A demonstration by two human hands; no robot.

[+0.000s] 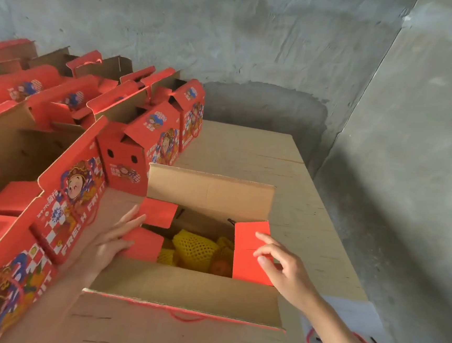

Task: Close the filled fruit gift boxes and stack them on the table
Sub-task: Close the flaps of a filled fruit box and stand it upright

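An open fruit gift box stands on the plywood table right in front of me, its long cardboard flaps upright. Inside lie fruits in yellow foam netting. My left hand rests with straight fingers on the red left end flap, which is folded inward. My right hand touches the red right end flap with its fingertips and presses it down over the fruit.
Several red printed gift boxes, some shut and some with flaps up, fill the left side in rows. Bare plywood runs behind and to the right of the open box. Concrete walls close off the back and right. Red cord lies at the lower right.
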